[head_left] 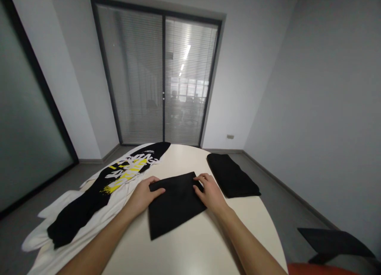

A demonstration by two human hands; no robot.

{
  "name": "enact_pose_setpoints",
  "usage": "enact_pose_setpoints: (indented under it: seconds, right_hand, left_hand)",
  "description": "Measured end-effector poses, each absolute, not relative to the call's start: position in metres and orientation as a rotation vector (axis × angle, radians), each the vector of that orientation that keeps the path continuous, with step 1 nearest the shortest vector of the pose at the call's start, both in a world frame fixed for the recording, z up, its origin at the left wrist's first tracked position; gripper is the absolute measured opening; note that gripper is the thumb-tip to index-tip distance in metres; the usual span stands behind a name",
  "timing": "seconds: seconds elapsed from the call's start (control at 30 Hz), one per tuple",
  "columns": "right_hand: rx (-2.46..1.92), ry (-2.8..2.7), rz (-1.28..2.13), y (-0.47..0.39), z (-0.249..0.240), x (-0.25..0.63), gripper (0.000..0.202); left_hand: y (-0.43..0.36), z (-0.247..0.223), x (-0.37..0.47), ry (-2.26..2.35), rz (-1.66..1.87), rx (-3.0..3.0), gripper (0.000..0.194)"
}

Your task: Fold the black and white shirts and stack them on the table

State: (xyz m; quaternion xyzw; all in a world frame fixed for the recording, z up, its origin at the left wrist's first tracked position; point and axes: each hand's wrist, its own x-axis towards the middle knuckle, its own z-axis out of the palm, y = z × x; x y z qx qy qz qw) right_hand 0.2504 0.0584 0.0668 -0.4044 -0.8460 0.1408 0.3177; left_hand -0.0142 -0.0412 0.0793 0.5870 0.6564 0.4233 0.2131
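Observation:
A flat black square of folded cloth (175,205) is between my two hands above the middle of the table. My left hand (145,193) grips its upper left corner, the thumb lying on top and the fingers partly hidden at the edge. At the upper right side, my right hand (210,191) holds the cloth with thumb and fingers curled at its border. Whether the lower edge touches the tabletop is hard to tell. Just right of my right hand, another folded black garment (232,176) lies on the table.
On the left of the round cream table (190,247), black and white garments with a yellow and white print (127,174) are spread out, partly hanging over the edge. A chair with a black armrest (335,242) stands at the lower right. Glass doors with blinds (143,80) are beyond.

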Motion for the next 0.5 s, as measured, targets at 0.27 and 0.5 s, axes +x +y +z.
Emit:
enact_pose_setpoints:
  seconds: [0.27,0.5]
  right_hand:
    - [-1.006,-1.730,1.482,0.047,0.074,0.232,0.055]
    - [-0.865,-1.396,1.923,0.046,0.077,0.235,0.062]
  left_hand:
    - [-0.062,0.087,0.004,1.621,1.408,2.747,0.020]
    - [-0.069,0.087,0.034,1.281,0.813,3.170,0.027]
